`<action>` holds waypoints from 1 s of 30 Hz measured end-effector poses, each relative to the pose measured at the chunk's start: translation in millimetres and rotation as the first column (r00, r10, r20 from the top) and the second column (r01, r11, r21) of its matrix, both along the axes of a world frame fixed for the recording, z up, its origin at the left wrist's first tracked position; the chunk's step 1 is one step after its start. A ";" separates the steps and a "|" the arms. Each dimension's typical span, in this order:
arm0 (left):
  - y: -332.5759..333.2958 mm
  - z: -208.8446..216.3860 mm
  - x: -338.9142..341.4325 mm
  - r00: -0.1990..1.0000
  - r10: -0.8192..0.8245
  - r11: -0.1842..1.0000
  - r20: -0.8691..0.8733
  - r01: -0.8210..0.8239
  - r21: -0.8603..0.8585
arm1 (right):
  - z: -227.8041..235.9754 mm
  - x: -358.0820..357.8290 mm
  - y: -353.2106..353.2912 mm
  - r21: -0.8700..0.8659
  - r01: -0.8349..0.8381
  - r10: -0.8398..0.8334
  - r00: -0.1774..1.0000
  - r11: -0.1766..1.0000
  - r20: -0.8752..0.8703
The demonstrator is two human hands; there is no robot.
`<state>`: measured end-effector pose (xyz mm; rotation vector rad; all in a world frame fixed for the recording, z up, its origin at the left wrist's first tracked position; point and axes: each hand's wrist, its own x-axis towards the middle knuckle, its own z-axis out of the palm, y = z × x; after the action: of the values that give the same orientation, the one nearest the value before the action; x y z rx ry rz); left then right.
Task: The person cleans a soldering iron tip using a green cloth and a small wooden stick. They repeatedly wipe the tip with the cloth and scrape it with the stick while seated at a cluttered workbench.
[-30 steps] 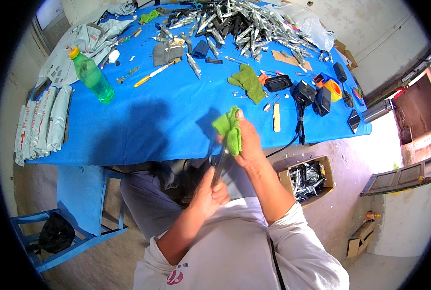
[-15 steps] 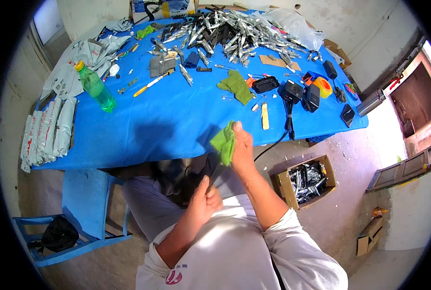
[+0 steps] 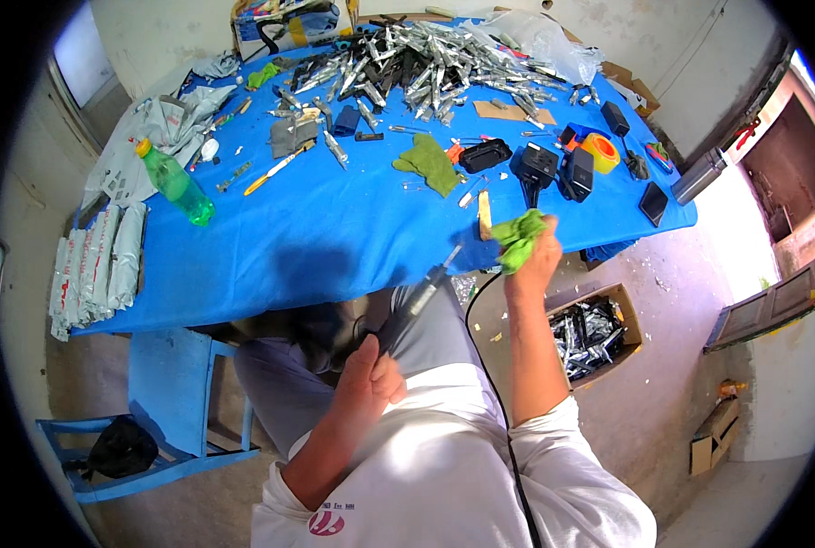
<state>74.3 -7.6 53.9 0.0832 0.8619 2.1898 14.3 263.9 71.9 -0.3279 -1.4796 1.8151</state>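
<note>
My left hand (image 3: 369, 376) grips the handle of a long dark tool (image 3: 418, 301) whose thin tip points up toward the table's front edge. My right hand (image 3: 535, 260) is raised at that edge and clutches a bright green cloth (image 3: 520, 237). A black cord (image 3: 494, 384) runs down past my right forearm. A second, darker green cloth (image 3: 428, 163) lies on the blue-covered table (image 3: 316, 237).
A big heap of silvery metal pieces (image 3: 430, 64) fills the table's far side. A green plastic bottle (image 3: 175, 183) stands at the left, black boxes (image 3: 553, 169) and a yellow tape roll (image 3: 601, 151) at the right. A cardboard box of metal parts (image 3: 594, 331) sits on the floor, a blue stool (image 3: 165, 411) at the left.
My right hand with the green cloth has pulled away from the tool to the right. The tool's tip is now bare. My left hand stays low on the handle.
</note>
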 end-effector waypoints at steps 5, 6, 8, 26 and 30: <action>11.5 -8.2 -0.7 0.999 -0.022 1.000 0.032 0.022 -0.008 | 11.9 29.3 -36.9 -0.172 -0.144 0.191 0.935 0.974 0.300; 22.7 -3.1 1.7 0.999 -0.015 0.999 0.049 0.017 -0.052 | -8.4 35.6 -48.8 0.213 -0.236 0.107 0.869 0.948 0.483; 34.1 3.5 6.4 1.000 -0.011 0.994 0.010 0.012 -0.112 | 14.5 56.3 -92.8 -0.126 -0.419 0.437 0.872 0.899 0.219; 48.8 6.6 18.1 0.940 0.024 0.873 -0.340 -0.185 -0.451 | 14.4 11.2 -32.1 -0.258 -0.227 0.259 0.961 0.939 0.098; 38.6 -4.7 13.4 0.930 0.090 0.855 -0.356 -0.256 -0.452 | -9.4 8.8 -5.2 -0.003 -0.186 0.177 0.932 0.983 0.317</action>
<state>87.7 31.1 49.1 0.1182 1.6550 2.0783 23.1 258.7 62.5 -0.5020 -1.8049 1.9534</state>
